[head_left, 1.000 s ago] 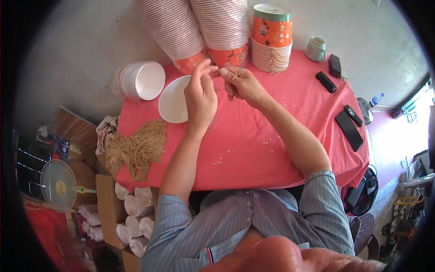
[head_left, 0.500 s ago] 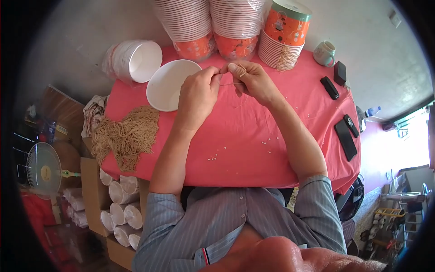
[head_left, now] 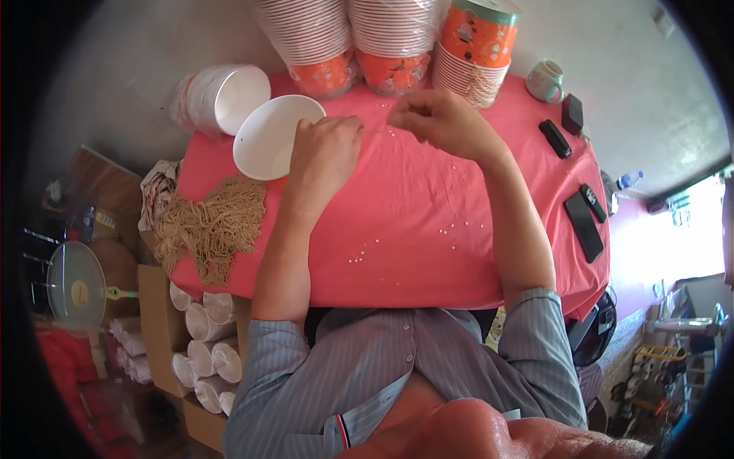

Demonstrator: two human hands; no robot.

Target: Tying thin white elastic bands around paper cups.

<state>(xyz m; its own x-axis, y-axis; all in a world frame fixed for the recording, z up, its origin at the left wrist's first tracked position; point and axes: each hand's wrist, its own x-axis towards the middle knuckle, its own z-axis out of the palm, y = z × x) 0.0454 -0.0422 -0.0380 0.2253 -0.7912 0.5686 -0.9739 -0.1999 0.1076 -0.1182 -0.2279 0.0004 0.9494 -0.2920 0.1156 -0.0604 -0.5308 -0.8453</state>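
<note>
A thin pale thread (head_left: 376, 131), barely visible, spans the short gap between my two hands over the far part of the table. My left hand (head_left: 327, 149) is closed in a pinch at its left end, close beside a white paper tub (head_left: 246, 157). At the other end, the fingers of my right hand (head_left: 447, 126) curl together in a pinch, though their tips are partly hidden. Tiny white beads (head_left: 355, 260) lie scattered on the pink tablecloth (head_left: 405, 268). A heap of tan string (head_left: 214, 226) rests at the table's left side.
Tall stacks of orange-and-white paper tubs (head_left: 321, 73) stand at the back, one stack with tan string (head_left: 478, 84) hanging on it. A mug (head_left: 544, 82), black devices (head_left: 583, 226) and nested white tubs (head_left: 222, 103) edge the table. Wrapped cups fill a carton (head_left: 160, 329) at lower left.
My hands have moved apart, the right one shifting right. The tan string loop seen at my right fingers no longer shows there.
</note>
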